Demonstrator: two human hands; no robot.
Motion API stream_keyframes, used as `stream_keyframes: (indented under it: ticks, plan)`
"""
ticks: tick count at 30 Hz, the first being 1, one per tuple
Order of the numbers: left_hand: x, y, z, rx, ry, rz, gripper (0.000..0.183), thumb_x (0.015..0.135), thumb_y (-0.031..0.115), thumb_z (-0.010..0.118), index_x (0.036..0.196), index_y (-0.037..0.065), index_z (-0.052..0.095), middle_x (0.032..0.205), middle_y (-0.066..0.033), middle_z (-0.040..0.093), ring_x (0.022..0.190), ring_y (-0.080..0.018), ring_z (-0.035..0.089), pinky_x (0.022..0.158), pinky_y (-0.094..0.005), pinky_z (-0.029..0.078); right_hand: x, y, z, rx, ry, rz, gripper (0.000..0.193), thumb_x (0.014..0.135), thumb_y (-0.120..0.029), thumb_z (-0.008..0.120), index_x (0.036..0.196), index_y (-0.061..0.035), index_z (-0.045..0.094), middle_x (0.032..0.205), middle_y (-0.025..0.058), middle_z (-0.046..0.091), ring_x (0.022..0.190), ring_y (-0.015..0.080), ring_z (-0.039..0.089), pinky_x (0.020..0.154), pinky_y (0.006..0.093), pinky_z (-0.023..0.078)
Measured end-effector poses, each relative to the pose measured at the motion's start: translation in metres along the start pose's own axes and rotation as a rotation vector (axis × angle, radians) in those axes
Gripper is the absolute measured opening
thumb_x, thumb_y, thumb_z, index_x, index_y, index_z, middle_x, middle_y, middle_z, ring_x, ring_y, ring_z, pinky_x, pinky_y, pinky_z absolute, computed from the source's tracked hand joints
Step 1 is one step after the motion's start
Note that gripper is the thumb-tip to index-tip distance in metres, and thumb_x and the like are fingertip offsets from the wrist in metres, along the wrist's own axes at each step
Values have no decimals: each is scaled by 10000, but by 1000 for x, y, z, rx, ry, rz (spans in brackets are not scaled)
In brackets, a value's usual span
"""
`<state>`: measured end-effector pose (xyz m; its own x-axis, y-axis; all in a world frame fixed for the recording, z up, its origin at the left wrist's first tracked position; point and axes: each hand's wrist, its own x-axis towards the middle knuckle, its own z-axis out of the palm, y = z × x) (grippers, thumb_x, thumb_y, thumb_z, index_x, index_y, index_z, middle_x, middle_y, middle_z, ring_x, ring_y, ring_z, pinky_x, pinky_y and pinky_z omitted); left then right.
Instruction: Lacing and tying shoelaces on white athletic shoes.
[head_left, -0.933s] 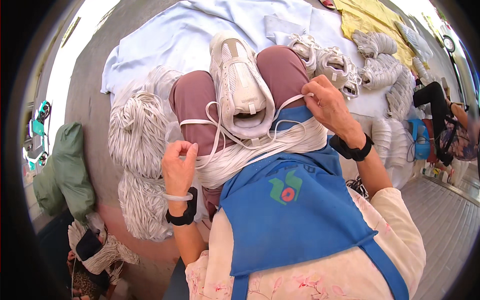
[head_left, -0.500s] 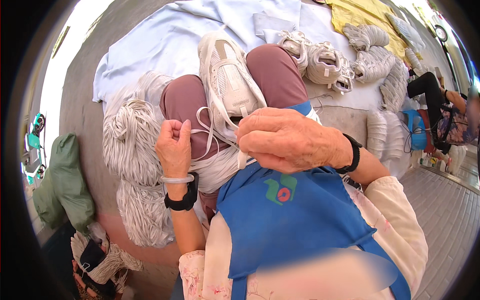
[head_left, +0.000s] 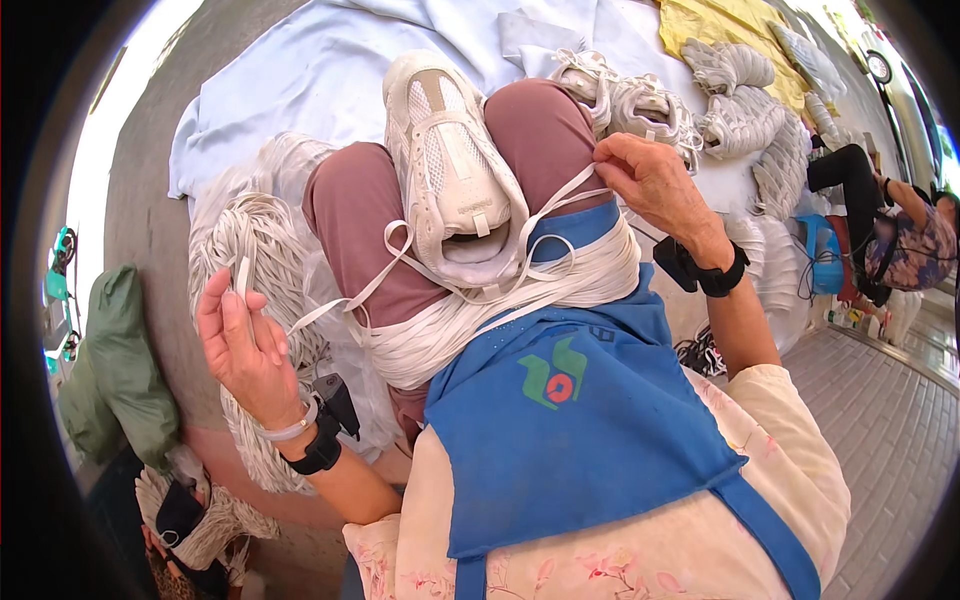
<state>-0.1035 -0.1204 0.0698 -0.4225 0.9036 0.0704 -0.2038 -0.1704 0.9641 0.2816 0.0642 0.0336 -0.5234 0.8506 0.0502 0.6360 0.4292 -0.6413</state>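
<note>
A beige and white sneaker [head_left: 470, 190] rests between my knees, its toe pointing away and its opening toward me. My right hand [head_left: 660, 180] pinches a white shoelace [head_left: 560, 195] over my right knee, and this lace runs back to the shoe. Out to the left, my left hand [head_left: 245, 345] is raised with fingers curled. Another stretch of shoelace [head_left: 345, 303] runs from the shoe to its fingers, and a lace end stands up by the thumb. A bundle of white laces [head_left: 500, 315] lies across my lap, over the blue apron [head_left: 590, 440].
Big hanks of white laces [head_left: 255, 240] lie beside my left leg. More sneakers [head_left: 640, 105] stand beyond my right knee on a pale blue cloth [head_left: 290, 90]. Stacked shoe pieces [head_left: 750, 125] lie farther right, near a blue bucket [head_left: 822, 255] and a seated person [head_left: 905, 240]. Green sacks [head_left: 130, 360] stand left.
My hands have moved far apart, the left one outward and toward me, the right one up and to the right. The laces now stretch out to both sides of the shoe.
</note>
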Motion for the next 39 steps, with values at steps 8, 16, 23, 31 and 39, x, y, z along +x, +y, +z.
stream_keyframes:
  ticks: [8,16,23,31,39]
  plan:
    - [6,7,29,166,268,53,237,988,84,471,1184,-16,558,876,-64,627,578,-66,486,545,-232,464,1,-21,2,-119,198,-290,83,809,-92,680,887,-66,671,857,73,636,856,269,598,773,379,465]
    - [10,-5,67,232,170,-44,256,999,100,440,1192,-3,574,733,-2,513,433,-2,327,352,-153,265,-4,-31,28,-180,-23,-394,212,767,-145,723,948,-89,628,850,47,535,802,249,562,738,360,468]
    - [12,-24,53,688,80,-130,235,979,89,497,1153,-13,615,939,-61,662,591,-15,495,538,-148,413,-15,-32,11,-8,-202,-188,146,819,-138,695,937,-72,641,808,80,544,742,278,568,668,386,463]
    - [31,-32,122,674,-201,27,413,899,90,616,1292,-5,527,1150,-137,614,1011,-210,589,817,-298,496,-2,-35,32,-160,-250,-443,166,799,-211,682,774,-68,602,809,86,510,781,260,568,695,386,452]
    - [-1,-91,135,1175,-452,360,915,701,23,697,1467,-51,203,1501,-243,257,1385,-432,258,1118,-477,277,-4,-35,27,-43,-271,-436,133,747,-112,688,719,-66,566,786,86,501,716,268,577,618,384,472]
